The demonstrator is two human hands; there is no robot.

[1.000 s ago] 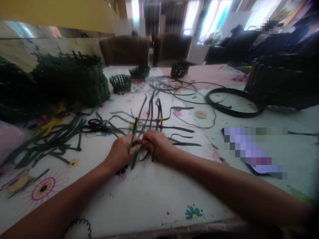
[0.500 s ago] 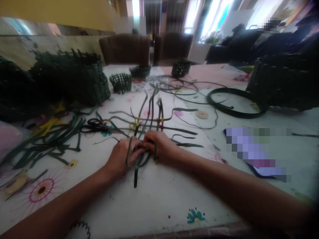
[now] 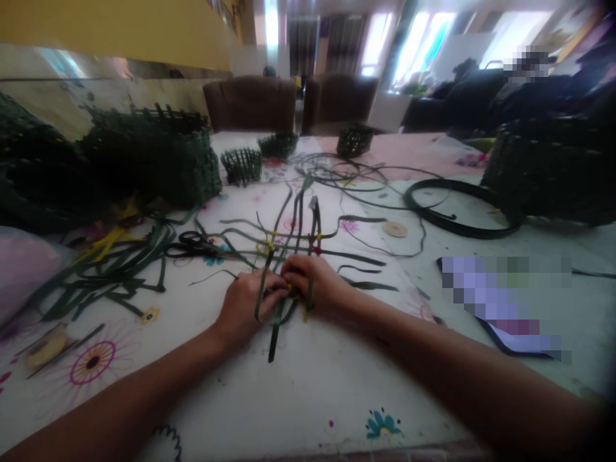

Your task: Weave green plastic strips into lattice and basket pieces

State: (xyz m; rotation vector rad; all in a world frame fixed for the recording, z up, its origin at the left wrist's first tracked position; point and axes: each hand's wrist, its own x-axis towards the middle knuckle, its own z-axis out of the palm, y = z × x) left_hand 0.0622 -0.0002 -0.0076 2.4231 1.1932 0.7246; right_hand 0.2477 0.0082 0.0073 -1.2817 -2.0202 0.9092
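Both my hands meet at the near end of a loose lattice of dark green strips (image 3: pixel 293 240) lying on the flowered tablecloth (image 3: pixel 269 398). My left hand (image 3: pixel 248 305) is closed, fingers pinching a strip that loops over its knuckles. Touching it fingertip to fingertip, my right hand (image 3: pixel 315 285) is also closed on the green strips. Small yellow and red ties mark the crossings of the lattice just beyond my fingers. One strip end trails toward me between my wrists.
Black scissors (image 3: pixel 195 242) lie left of the lattice beside a heap of cut green strips (image 3: pixel 110 269). Woven green baskets (image 3: pixel 154 157) stand at left, small ones (image 3: pixel 243 165) behind, a large one (image 3: pixel 553 167) at right. A coiled black band (image 3: pixel 462 205) and a blurred flat object (image 3: pixel 505 301) lie right.
My hands stayed together on the strips, working them slightly; the loose strip end now trails nearer to me. The camera shifted a little.
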